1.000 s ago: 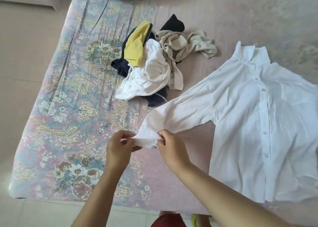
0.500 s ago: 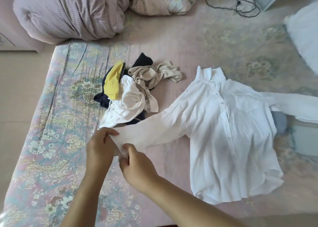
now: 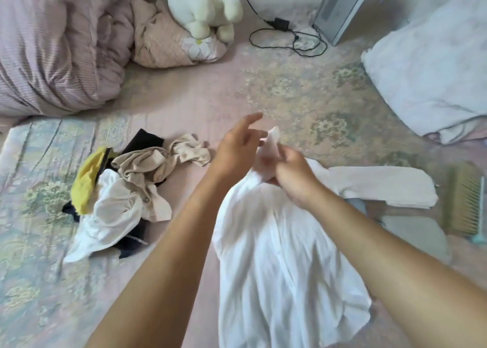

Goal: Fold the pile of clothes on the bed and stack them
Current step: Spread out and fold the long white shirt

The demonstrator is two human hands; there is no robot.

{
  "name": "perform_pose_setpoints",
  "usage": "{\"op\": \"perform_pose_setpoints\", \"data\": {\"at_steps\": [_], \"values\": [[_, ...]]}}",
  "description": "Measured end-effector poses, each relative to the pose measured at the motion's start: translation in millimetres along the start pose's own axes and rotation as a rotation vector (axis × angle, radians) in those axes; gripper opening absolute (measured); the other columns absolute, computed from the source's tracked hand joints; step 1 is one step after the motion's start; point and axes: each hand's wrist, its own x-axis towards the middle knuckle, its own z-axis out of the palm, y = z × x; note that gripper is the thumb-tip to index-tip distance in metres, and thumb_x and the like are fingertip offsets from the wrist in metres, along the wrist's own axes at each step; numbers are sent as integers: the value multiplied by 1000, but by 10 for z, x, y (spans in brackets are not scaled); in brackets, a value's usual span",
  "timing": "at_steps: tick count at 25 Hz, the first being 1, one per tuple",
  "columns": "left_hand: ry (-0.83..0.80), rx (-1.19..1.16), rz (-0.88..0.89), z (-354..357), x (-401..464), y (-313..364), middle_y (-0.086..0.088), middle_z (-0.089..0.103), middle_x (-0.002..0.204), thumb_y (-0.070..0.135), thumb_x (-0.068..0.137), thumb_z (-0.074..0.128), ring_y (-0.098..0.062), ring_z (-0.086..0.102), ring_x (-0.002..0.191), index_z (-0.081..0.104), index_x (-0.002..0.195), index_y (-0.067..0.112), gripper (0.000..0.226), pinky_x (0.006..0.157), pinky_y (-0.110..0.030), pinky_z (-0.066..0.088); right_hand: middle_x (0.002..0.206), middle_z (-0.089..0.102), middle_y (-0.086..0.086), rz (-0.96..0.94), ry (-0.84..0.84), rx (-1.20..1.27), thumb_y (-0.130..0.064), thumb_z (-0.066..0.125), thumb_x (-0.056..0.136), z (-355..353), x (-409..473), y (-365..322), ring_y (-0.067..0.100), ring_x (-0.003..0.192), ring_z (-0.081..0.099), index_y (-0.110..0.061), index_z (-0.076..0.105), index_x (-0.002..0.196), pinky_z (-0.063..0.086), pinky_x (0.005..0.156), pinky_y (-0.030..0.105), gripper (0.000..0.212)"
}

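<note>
White shirt [image 3: 284, 268] cuff sits pinched in your right hand [image 3: 295, 179], left hand [image 3: 237, 147] released beside it; that thin grip could slip, dropping the sleeve crooked.

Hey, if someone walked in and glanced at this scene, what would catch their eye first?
Probably the two hands at centre: the right hand grips the sleeve end of the white button-up shirt while the left hand is open beside it. Next, the jumbled pile of yellow, beige, white and dark clothes at left, and the white plush toy at the bed's far end.
</note>
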Motion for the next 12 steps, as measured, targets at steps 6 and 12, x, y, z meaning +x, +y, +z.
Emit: {"op": "perform_pose_setpoints", "data": {"at_steps": [6, 12], "values": [[197, 154, -110, 1180, 218, -1074, 5, 48, 141, 15, 100, 38, -9, 43, 130, 38, 141, 24, 42, 103, -14, 29, 78, 63, 7, 130, 231, -81, -6, 51, 93, -2084, 1299, 197, 19, 69, 62, -12, 60, 86, 54, 65, 36, 13], [-60, 728, -599, 1645, -206, -2335, 2, -10, 159, 34, 103, 25, -26, -5, 146, -6, 150, 26, 57, 113, -57, 13, 84, 54, 5, 343, 375, -202, -5, 55, 92, -3325, 1863, 1240, 20, 79, 55, -8, 58, 97, 47, 86, 40, 7]]}}
